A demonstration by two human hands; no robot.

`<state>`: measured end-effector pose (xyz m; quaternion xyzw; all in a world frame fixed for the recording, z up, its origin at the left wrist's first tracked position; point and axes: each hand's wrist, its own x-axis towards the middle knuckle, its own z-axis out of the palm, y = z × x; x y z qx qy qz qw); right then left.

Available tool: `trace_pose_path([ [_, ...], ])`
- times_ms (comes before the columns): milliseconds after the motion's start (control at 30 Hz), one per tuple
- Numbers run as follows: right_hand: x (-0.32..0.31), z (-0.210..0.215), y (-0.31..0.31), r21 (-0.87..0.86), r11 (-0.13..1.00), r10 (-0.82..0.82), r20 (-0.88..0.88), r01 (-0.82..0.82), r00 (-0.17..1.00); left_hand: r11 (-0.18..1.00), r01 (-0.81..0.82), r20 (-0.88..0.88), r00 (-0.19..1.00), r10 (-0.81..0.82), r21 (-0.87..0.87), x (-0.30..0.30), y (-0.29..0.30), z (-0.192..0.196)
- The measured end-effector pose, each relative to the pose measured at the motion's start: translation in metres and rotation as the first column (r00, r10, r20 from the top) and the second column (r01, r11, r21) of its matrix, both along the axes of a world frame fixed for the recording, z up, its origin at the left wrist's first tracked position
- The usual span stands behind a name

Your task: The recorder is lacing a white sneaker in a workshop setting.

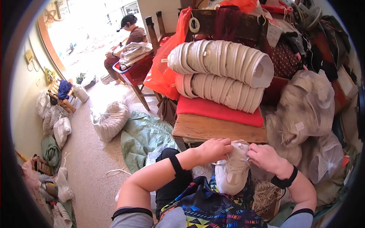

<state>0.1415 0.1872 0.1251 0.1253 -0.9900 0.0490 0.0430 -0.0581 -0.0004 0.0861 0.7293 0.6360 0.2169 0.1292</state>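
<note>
A white and beige sneaker [230,175] rests on my lap over a dark, colorfully patterned apron [213,207], its toe pointing toward me. My left hand [213,149] is closed at the upper left edge of the sneaker, thumb and fingers pinched together. On the other side my right hand [265,156] pinches the upper right edge. Whether lace is caught between the fingers of either hand is too small to make out. Just beyond the sneaker stands a wooden bench [216,127], carrying a folded red cloth [213,110] and two rows of nested white shoe uppers [224,93].
Tied cords [266,193] lie in a box by my right leg. Bulging plastic bags [308,102] crowd the right. A green sheet [146,135] and a bag of uppers [110,119] cover floor at left. Another person [133,36] sits near the doorway beside a red basket [137,70].
</note>
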Motion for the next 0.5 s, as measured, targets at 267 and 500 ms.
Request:
trace_pose_path([
  [267,0.011,-0.034,-0.024,-0.699,0.556,-0.453,0.199,0.45,0.869,0.956,-0.286,0.321,0.913,0.251,0.069,0.026,0.0,-0.034],
  [500,-0.019,-0.001,-0.056,-0.757,0.569,-0.572,-0.082,0.322,0.816,0.798,-0.326,0.286,0.937,0.201,0.507,0.069,0.004,-0.005],
])
